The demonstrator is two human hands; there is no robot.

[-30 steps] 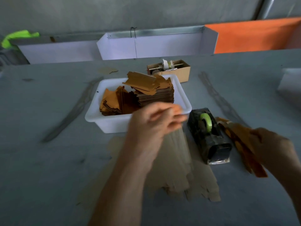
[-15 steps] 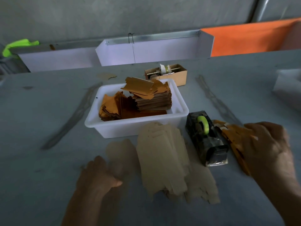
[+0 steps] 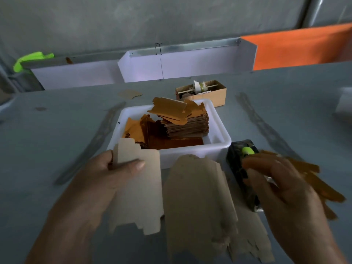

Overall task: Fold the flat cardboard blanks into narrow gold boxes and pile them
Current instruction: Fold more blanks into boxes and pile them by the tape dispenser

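Note:
My left hand point(image 3: 106, 172) pinches a flat beige cardboard blank point(image 3: 139, 191) by its upper left edge, thumb on top, lifting it off the table. Beside it lies a pile of flat blanks point(image 3: 198, 202), plain side up. My right hand point(image 3: 282, 185) hovers over the tape dispenser with fingers spread and holds nothing. Behind that hand lie folded narrow gold boxes point(image 3: 312, 178), partly hidden. A white tub point(image 3: 219, 138) holds stacked gold blanks point(image 3: 182, 119).
A black tape dispenser point(image 3: 242, 168) with a green roll stands right of the tub. A small brown carton point(image 3: 213, 94) sits behind the tub. White trays point(image 3: 181, 63) and an orange panel point(image 3: 297, 46) line the table's back edge.
My left hand dropped from above the tub to the table, then lifted one blank from the pile. My right hand let go of the gold boxes and moved left over the dispenser.

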